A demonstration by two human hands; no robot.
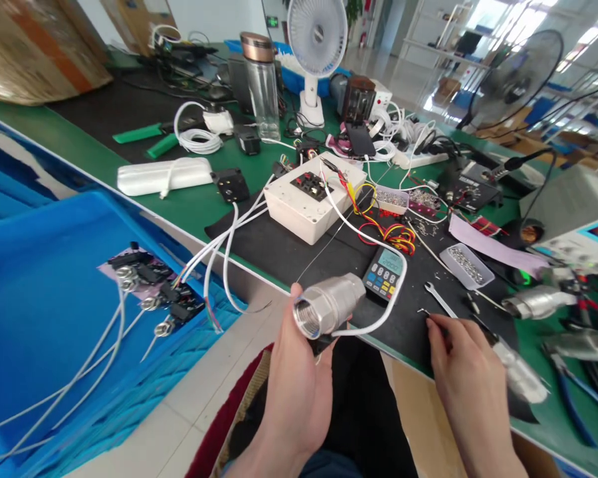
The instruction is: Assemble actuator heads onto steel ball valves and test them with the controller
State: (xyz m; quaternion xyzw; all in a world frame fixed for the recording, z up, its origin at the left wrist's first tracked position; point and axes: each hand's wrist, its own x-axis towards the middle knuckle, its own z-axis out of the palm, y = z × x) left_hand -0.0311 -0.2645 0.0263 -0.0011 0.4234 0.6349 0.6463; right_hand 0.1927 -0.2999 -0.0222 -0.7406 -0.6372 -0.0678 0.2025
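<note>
My left hand is closed around a silver metal valve body with a threaded opening facing me; a white cable runs from it up to the white test box. My right hand rests at the edge of the black mat, fingertips pinched on a small dark tool or part that I cannot make out. A small wrench lies just beyond those fingers. A handheld meter with keypad sits behind the valve.
A blue crate at left holds wired sensors. More silver valves lie at right beside pliers and a tray of screws. A bottle, white fan, power strip and tangled cables crowd the far side.
</note>
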